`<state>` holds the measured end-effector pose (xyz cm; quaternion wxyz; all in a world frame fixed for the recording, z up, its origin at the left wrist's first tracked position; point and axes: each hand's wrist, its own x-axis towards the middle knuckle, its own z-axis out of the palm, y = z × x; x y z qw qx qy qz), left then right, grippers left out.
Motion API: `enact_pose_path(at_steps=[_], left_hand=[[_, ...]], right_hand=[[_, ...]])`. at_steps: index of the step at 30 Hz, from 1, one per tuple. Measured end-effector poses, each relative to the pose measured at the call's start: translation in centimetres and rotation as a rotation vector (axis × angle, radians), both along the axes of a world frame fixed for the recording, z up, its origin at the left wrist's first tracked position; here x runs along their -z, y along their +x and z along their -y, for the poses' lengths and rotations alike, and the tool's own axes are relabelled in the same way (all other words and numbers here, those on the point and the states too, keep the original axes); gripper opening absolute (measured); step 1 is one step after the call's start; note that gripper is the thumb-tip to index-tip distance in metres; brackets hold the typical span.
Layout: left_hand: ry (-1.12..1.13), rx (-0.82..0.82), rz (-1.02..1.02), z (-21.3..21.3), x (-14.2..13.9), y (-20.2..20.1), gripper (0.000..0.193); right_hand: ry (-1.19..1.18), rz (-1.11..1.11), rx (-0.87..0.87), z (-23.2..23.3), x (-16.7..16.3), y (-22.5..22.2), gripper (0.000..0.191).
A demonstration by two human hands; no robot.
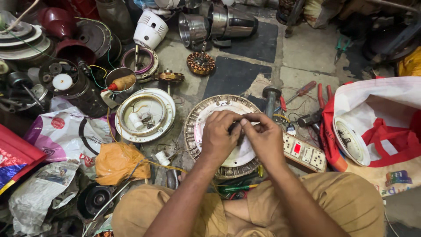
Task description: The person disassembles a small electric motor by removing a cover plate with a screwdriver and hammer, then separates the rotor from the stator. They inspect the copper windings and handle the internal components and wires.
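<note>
My left hand (220, 134) and right hand (263, 137) meet fingertip to fingertip, pinched together on one small dark part (235, 127) — too hidden to tell its axis. It sits above the one round fan motor plate (202, 115), lying flat on the floor (302, 52), face up — one switchboard (305, 152) just right.

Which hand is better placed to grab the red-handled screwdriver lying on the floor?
Probably the right hand. The red-handled screwdriver lies up and to the right of the round motor housing, on that hand's side. The left hand would have to cross over the right.
</note>
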<state>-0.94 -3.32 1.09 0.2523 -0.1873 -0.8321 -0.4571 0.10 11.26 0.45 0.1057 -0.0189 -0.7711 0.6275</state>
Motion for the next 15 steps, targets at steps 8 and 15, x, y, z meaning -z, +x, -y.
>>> enact_pose_path(at_steps=[8,15], left_hand=[[-0.04,0.012,-0.145,0.8,-0.8,0.7,0.04],[-0.131,-0.043,-0.144,0.7,-0.5,0.3,0.036]], right_hand=[[-0.247,-0.059,-0.098,0.0,3.4,-1.4,0.019],[-0.052,-0.137,-0.057,0.4,3.1,-0.9,0.018]])
